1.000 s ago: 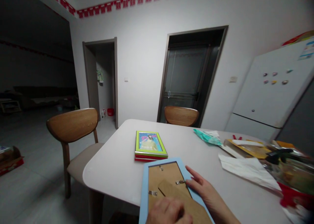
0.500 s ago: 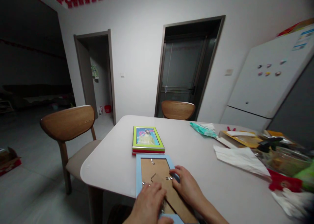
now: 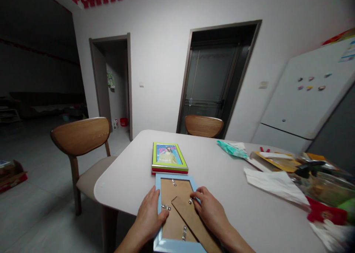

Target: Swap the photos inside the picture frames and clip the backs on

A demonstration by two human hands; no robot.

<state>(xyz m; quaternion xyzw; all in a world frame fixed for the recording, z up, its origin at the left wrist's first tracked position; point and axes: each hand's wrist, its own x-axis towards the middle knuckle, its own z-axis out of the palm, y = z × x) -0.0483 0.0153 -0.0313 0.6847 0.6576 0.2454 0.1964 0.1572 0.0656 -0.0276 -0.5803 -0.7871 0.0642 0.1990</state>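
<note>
A light-blue picture frame lies back side up at the table's near edge. Its brown backing board carries several small metal clips, and a brown easel stand runs slantwise across it. My left hand grips the frame's left side, thumb on the board beside the left clip. On the right side, my right hand closes around the frame's edge, its fingertips at the right clip, which they partly cover. Just beyond the blue frame sits a green picture frame on top of a red one.
At the right of the table lie a teal packet, a white paper sheet, yellow envelopes, a clear container and a red item. One wooden chair stands left, another behind the table.
My left hand has moved from the lower part of the backing to the frame's left edge, uncovering the lower clip. My right fingertips have shifted onto the right clip. The view has turned slightly left.
</note>
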